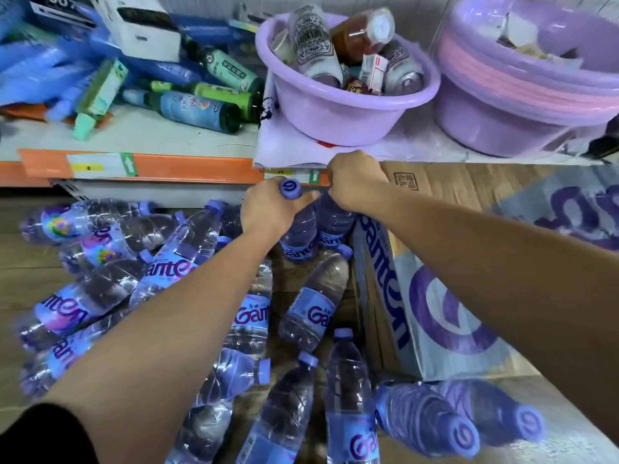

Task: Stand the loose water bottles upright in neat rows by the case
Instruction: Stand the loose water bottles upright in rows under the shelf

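Left hand: your left hand [271, 212] is closed round the neck of the held bottle [299, 236], just under its cap, a little above the middle of the view towards 12 o'clock.
Right hand: your right hand [355, 185] is clamped over the top of the second bottle [335, 226]. The cap is hidden under your palm.
These two bottles: both are upright and touch each other. They are tucked against the far corner of the case [445, 316], just below the shelf [187, 165]. They look like the start of a row, and I can't tell whether their bases are on the floor yet.
Case: it is the big printed carton that fills the view from 2 to 4 o'clock. Its long side faces the bottles.
Done so far: very little. Besides the pair in your hands, two bottles [422, 416] at 5 o'clock, by the near end of the case, show their caps to the camera. They may be standing, but the lens warps that corner too much for me to be sure.
Left to do: nearly everything. The loose bottles [174, 259] lie on their sides in a crossed heap from 7 to 10 o'clock, and more lie along the case from the centre down to 6 o'clock. None of these is in a row.
Judgement: you are at the opening stage. The strip along the case is littered with fallen bottles, so you will likely have to lift those out as the row grows.
Not part of the job: the basin [335, 118] of goods on the shelf at 12 o'clock.
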{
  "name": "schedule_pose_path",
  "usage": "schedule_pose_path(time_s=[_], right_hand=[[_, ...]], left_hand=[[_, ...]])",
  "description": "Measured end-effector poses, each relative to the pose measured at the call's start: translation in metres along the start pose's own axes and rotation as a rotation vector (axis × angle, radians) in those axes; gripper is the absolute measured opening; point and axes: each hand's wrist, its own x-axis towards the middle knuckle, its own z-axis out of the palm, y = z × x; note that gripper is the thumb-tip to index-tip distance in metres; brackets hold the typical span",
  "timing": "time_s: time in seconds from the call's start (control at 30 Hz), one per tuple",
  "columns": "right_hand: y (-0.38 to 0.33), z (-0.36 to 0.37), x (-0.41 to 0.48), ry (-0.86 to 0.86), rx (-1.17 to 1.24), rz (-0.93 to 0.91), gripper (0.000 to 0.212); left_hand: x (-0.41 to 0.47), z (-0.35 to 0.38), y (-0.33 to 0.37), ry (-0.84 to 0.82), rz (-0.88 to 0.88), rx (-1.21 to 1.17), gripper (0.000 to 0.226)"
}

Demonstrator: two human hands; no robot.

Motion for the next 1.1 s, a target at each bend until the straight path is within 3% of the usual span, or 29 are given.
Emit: schedule_pose_path(time_s=[0.13, 0.23, 0.33, 0.43, 0.6, 0.73, 0.9, 1.1], right_hand=[[-0.001, -0.009, 0.003, -0.064, -0.084, -0.092, 0.025], [0.003, -0.014, 0.003, -0.121, -0.142, -0.159, 0.006], [0.002, -0.016, 0.007, -0.195, -0.166, -0.195, 0.035], [-0.005, -0.016, 0.011, -0.258, -0.198, -0.234, 0.022], [-0.012, -0.016, 0.017, -0.168, -0.171, -0.219, 0.015], [0.0, -0.011, 0.02, -0.112, -0.076, -0.162, 0.034], [-0.002, -0.006, 0.002, -0.227, -0.109, -0.256, 0.041], [-0.01, -0.005, -0.006, -0.225, -0.167, -0.282, 0.035]], left_hand=[[-0.001, 0.006, 0.003, 0.008, 0.032, 0.054, 0.044], [-0.001, 0.006, 0.007, 0.014, 0.034, 0.088, 0.044], [-0.002, 0.003, 0.009, 0.032, 0.032, 0.113, 0.044], [-0.001, -0.005, 0.009, 0.073, 0.051, 0.126, 0.045], [-0.005, -0.011, -0.001, 0.073, 0.04, 0.101, 0.04], [-0.009, -0.013, -0.001, -0.005, -0.041, 0.085, 0.047], [-0.002, -0.025, 0.004, -0.366, 0.013, 0.135, 0.056], [-0.005, -0.03, -0.006, -0.195, -0.044, -0.028, 0.032]])
